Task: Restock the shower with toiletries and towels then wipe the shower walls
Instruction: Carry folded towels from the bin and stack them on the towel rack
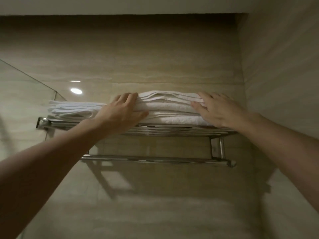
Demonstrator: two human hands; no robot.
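Observation:
A stack of folded white towels (170, 107) lies on a chrome wall rack (172, 131) high on the beige tiled wall. My left hand (123, 111) presses flat against the stack's left end, fingers straight and thumb stretched along its lower front. At the stack's right end my right hand (217, 109) rests on it with straight fingers. A second, lower pile of white towels (72, 109) sits on the rack to the left, partly behind my left forearm.
Below the shelf runs a chrome hanging bar (155, 159). A glass shower panel (20, 94) stands at the left. A side wall (279, 83) closes the corner right of the rack, and the ceiling is close above.

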